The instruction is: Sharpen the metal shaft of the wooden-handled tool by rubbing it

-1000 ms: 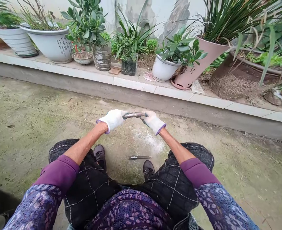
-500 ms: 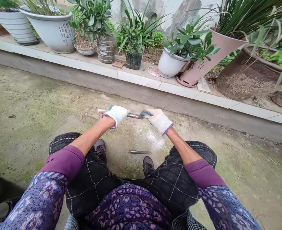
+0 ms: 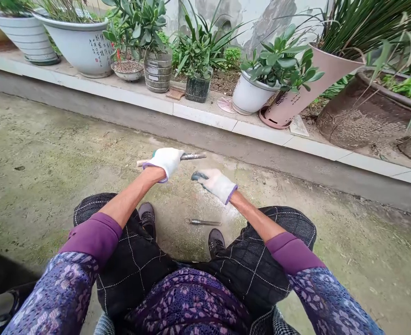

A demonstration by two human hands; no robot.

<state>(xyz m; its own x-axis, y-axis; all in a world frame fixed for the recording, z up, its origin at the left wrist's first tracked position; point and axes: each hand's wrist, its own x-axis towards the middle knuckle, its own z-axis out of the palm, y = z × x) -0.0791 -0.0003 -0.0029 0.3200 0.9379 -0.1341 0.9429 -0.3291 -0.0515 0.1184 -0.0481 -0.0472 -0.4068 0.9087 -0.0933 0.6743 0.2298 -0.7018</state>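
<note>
My left hand [image 3: 166, 161], in a white work glove, is closed around a slim rod [image 3: 193, 156]. The rod's dark, shiny length sticks out to the right, and a pale, wood-like end shows to the left of the glove. My right hand [image 3: 215, 182], gloved in white with dark-coated fingers, is below and right of the rod's tip, apart from it. Its fingers are pressed together; whatever they hold, if anything, is hidden. On the ground between my shoes lies a thin metal tool [image 3: 204, 222] with a coiled-looking left end.
A tiled ledge [image 3: 205, 119] runs across ahead, bearing several potted plants, among them a white pot [image 3: 252, 95] and a tall pink pot [image 3: 296, 88]. White powder [image 3: 230, 211] dusts the concrete floor near my right hand. A dark object with a shiny part [image 3: 3, 307] stands at lower left.
My right hand has come off the rod's right end and moved down and left, toward me. My left hand has shifted slightly up and left with the rod, whose tip now shows uncovered.
</note>
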